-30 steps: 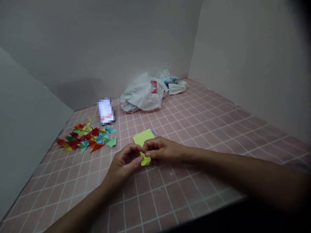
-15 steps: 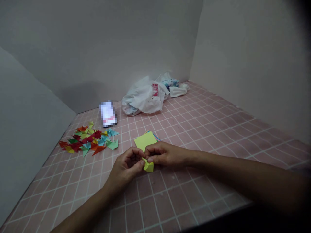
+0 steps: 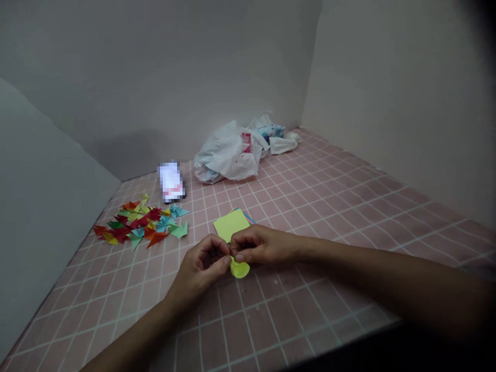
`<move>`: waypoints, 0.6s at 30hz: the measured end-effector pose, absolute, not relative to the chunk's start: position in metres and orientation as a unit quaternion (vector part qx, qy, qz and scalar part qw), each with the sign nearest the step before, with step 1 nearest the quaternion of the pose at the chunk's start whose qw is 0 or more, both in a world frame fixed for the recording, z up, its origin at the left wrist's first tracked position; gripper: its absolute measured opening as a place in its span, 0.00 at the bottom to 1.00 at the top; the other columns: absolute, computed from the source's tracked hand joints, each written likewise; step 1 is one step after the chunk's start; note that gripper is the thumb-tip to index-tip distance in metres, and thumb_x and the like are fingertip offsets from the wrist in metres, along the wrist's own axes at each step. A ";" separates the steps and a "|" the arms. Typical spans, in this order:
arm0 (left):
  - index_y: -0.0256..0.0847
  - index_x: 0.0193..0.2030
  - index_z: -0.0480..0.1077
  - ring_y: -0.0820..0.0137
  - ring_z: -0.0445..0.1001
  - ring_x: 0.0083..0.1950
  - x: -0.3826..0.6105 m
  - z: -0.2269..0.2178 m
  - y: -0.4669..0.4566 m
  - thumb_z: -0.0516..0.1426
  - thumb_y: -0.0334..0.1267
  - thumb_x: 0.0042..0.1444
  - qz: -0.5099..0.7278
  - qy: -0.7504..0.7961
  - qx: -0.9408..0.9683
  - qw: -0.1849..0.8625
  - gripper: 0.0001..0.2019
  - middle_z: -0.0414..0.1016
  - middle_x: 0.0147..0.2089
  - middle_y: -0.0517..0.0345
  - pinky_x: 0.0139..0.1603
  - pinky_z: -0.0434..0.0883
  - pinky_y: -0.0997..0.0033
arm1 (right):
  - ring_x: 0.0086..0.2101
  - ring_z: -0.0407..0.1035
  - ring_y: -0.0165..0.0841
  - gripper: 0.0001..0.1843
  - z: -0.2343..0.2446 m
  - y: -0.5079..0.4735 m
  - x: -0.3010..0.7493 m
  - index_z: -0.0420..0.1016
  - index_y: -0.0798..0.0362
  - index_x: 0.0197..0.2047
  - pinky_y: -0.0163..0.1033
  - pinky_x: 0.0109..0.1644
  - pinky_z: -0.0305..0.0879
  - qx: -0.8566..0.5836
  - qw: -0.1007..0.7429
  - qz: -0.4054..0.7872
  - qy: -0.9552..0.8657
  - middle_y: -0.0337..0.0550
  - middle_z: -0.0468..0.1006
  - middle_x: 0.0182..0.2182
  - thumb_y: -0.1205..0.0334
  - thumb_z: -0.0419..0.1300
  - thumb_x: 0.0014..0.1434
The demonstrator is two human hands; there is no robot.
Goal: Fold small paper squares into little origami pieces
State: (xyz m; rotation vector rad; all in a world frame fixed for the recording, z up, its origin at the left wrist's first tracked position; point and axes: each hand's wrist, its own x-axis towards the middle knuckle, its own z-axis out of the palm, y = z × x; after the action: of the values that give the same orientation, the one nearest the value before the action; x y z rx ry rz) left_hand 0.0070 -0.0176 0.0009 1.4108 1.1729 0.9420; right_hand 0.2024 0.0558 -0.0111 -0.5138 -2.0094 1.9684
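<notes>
A small piece of yellow paper [image 3: 240, 269] is pinched between both hands, its lower part curling out rounded beneath the fingertips. My left hand [image 3: 207, 261] grips it from the left with thumb and forefinger. From the right, my right hand [image 3: 261, 245] holds it the same way, the fingers bent. The fingers hide the paper's upper part. Just beyond the hands lies a stack of square paper sheets [image 3: 231, 225], yellow on top, with blue and pink edges showing on the right.
Many-coloured folded paper birds [image 3: 145, 222] lie heaped at left. Behind them a phone [image 3: 171, 182] with a blurred lit screen leans upright. White plastic bags [image 3: 230, 155] sit by the back wall. The surface [image 3: 329, 206] has a pink checked pattern; walls stand on three sides.
The yellow paper's lower part has opened from a crumpled, angular shape into a rounder curve and bulges slightly lower and to the right. Both hands stay almost in place.
</notes>
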 end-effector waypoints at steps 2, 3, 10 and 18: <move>0.41 0.34 0.69 0.71 0.68 0.34 0.007 0.000 -0.018 0.62 0.37 0.56 0.389 0.489 0.591 0.511 0.05 0.70 0.33 0.60 0.35 0.66 0.72 | 0.24 0.54 0.24 0.06 -0.011 0.056 0.203 0.67 0.56 0.32 0.32 0.28 0.48 -0.177 0.138 0.689 -0.689 0.32 0.63 0.24 0.64 0.60 0.58; 0.41 0.34 0.69 0.71 0.68 0.34 0.006 -0.001 -0.018 0.62 0.37 0.57 0.388 0.488 0.593 0.510 0.05 0.70 0.33 0.60 0.35 0.66 0.72 | 0.24 0.54 0.24 0.06 -0.011 0.056 0.203 0.66 0.56 0.32 0.32 0.27 0.48 -0.175 0.137 0.693 -0.686 0.32 0.63 0.24 0.64 0.59 0.58; 0.41 0.36 0.68 0.70 0.71 0.35 0.007 -0.004 -0.017 0.60 0.36 0.58 0.386 0.494 0.623 0.468 0.04 0.72 0.35 0.59 0.36 0.68 0.71 | 0.26 0.58 0.25 0.05 -0.009 0.054 0.202 0.68 0.56 0.32 0.32 0.30 0.52 -0.187 0.153 0.668 -0.704 0.34 0.65 0.25 0.65 0.59 0.57; 0.42 0.39 0.65 0.72 0.72 0.35 0.012 0.001 -0.020 0.57 0.29 0.57 0.383 0.520 0.694 0.319 0.05 0.70 0.34 0.62 0.38 0.70 0.71 | 0.27 0.62 0.26 0.04 0.000 0.043 0.201 0.71 0.57 0.35 0.31 0.30 0.56 -0.258 0.186 0.556 -0.768 0.35 0.69 0.26 0.67 0.62 0.54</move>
State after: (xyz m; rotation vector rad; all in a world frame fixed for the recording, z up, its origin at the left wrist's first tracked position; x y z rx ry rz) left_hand 0.0123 -0.0202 0.0008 1.8239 1.3667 1.0065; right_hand 0.2010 0.0431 0.0000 -0.7274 -2.1640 1.5651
